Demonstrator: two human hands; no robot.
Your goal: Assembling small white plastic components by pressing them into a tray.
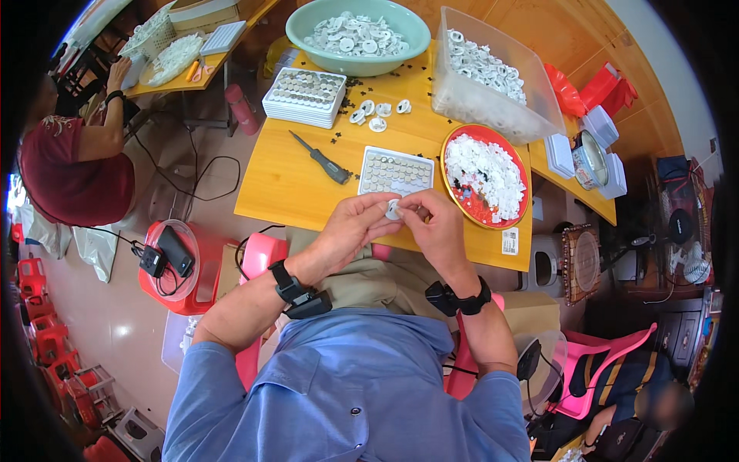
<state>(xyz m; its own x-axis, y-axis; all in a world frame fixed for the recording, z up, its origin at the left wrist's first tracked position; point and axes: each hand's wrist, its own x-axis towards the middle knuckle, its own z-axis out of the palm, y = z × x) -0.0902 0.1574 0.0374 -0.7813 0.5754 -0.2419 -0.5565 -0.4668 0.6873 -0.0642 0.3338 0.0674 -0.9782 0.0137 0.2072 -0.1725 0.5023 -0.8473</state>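
White round part (pixel 393 209) pinched between left hand (pixel 350 229) and right hand (pixel 437 228).

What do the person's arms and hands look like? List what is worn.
Both forearms are bare, with blue shirt sleeves rolled above the elbows. The left hand and right hand wear no gloves. Each wrist carries a black band with a black boxy device attached.

White disc (pixel 393 209); red plate (pixel 522 165); yellow table (pixel 285 181); green bowl (pixel 308 23).

Bright even daylight, soft shadows, sharp centre, fisheye bending, black vignette at rim
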